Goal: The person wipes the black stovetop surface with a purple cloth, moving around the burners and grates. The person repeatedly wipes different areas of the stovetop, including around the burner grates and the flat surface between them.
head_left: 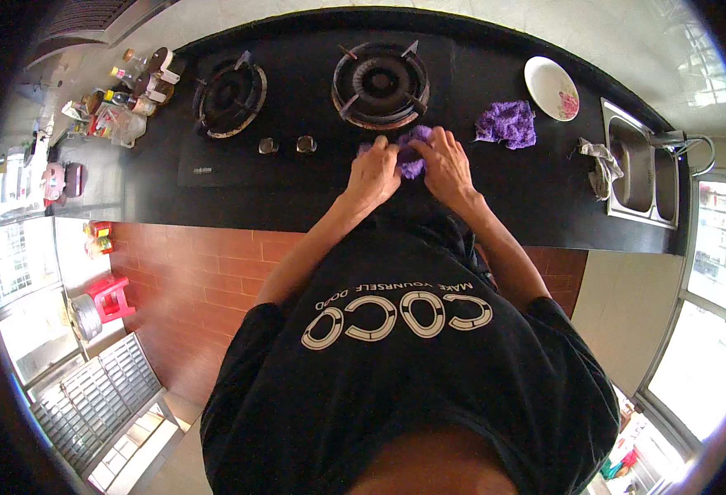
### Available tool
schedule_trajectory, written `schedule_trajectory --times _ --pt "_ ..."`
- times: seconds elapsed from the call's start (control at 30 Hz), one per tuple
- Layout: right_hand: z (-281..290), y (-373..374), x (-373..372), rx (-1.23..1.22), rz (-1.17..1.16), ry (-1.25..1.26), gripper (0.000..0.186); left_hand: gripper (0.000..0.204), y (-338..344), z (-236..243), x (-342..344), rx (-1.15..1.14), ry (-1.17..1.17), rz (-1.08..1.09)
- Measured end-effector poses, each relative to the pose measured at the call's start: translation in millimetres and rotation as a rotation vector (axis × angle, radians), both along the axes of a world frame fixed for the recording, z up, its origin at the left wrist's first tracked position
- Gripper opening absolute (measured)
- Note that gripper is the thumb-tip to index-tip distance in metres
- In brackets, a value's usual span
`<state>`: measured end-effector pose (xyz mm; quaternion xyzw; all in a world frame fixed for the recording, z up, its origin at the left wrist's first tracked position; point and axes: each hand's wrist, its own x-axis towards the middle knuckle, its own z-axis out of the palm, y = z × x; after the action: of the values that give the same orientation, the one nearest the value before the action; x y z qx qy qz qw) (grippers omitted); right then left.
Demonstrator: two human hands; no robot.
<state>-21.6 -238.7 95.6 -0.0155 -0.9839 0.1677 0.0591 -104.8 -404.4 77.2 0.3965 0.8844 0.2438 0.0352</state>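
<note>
a purple cloth (415, 157) is bunched up between the two hands, just in front of the larger burner (380, 85) on the near side of the black surface (536, 190). the left hand (373, 172) has its fingers curled in and closed on the left part of the cloth, with a bit of purple peeking out beside the knuckles. the right hand (448, 163) bends its fingers over the other end, gripping it, so the crumpled middle shows between the hands. whether the cloth touches the surface, i cannot tell.

to the left are two round metal knobs (306, 144), and past them a smaller burner (230, 97). bottles and jars (138, 82) crowd the far left end.

on the right, a second purple cloth (505, 124) lies rumpled on the surface, apart from the hands. near it sits a white plate (551, 87) with a pink flower by its rim. further right, a greyish cloth (602, 171) lies over the near left edge of a steel sink (641, 210), with a curved tap (672, 140) at its far side. a red stool (110, 298) stands off to the lower left.
</note>
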Motion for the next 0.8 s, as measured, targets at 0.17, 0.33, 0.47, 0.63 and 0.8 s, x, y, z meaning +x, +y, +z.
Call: schedule_trajectory --times 0.17,0.33,0.47,0.63,0.8 --pt "-42.9 -25.6 -34.1 0.122 -0.071 -0.070 0.047 0.036 -0.1 -38.8 -4.6 -0.327 0.165 -0.084" --pt "-73.7 -34.5 -26.5 0.076 -0.172 -0.043 0.050 0.045 -0.4 -71.7 -14.7 -0.170 0.272 -0.106" --pt "-72.1 -12.8 -9.4 -0.079 -0.227 -0.015 0.050 0.048 15.2 -76.5 -5.4 -0.199 0.230 -0.119" --pt "-76.5 23.1 -15.5 -0.156 -0.551 -0.006 0.033 0.048 51.3 -81.7 14.2 -0.192 0.193 -0.082" --pt "-70.1 55.4 -39.1 -0.076 -0.363 -0.043 0.021 0.053 81.1 -77.2 23.1 -0.244 0.122 0.002"
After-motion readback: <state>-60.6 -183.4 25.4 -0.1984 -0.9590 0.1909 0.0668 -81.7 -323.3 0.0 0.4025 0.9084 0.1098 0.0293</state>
